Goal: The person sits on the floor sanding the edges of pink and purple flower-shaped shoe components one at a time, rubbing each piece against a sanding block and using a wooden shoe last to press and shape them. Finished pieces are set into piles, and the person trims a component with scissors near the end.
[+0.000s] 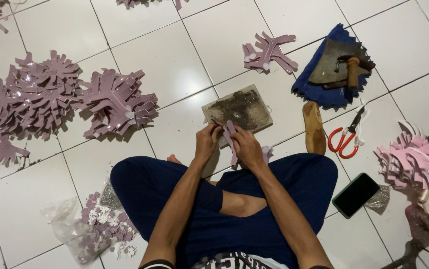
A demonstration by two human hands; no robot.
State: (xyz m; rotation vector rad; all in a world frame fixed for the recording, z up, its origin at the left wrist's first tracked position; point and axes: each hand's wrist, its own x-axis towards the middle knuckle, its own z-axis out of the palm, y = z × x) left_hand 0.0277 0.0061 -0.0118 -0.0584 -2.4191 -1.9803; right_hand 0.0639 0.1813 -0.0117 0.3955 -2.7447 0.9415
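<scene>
A worn board (238, 109) lies on the floor (139, 65) just beyond the hands. Far left sit two heaps of foam cutouts (70, 97); a small cluster (269, 52) lies beyond the board. Right of the board are a shoe last (314, 127), scissors (346, 137), then a phone (356, 195) nearer. A bag of small flowers (92, 226) lies near left.
</scene>
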